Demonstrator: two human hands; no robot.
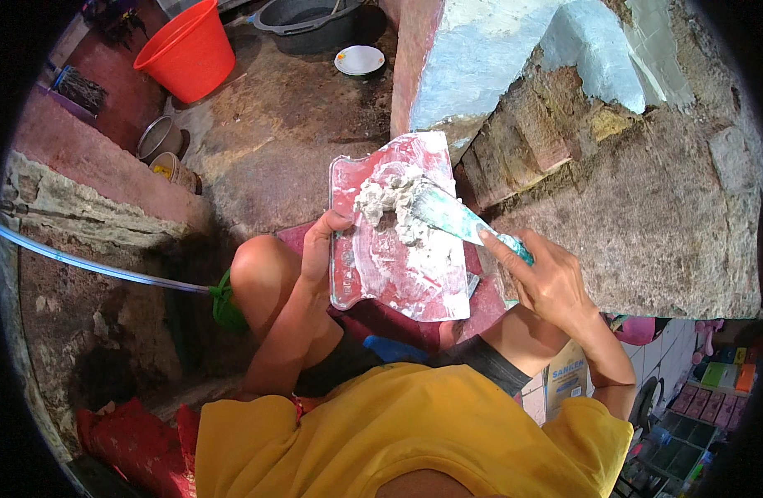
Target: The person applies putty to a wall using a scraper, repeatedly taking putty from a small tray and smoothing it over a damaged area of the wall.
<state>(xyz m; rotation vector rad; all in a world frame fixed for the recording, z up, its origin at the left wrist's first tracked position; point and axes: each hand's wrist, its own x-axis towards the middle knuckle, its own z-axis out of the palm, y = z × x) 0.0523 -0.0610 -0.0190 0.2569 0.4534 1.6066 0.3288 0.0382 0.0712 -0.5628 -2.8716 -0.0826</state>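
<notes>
My left hand (319,249) grips the left edge of a flat red board (348,270), its thumb on top and its fingers hidden beneath. White smears cover much of the board, and a lumpy heap of whitish paste (387,197) lies on its upper half. In my right hand (550,278) is a putty knife (448,213) with a turquoise, paste-stained surface. Its wide end rests in the paste, while my fingers wrap around the handle end. The board is held above my lap, between my bent knees.
A rough wall (647,224) with broken plaster and pale blue patches stands close on the right. Ahead on the stained floor are a red bucket (190,54), a dark basin (311,29) and a white plate (359,60). A pale blue hose (107,266) crosses at left.
</notes>
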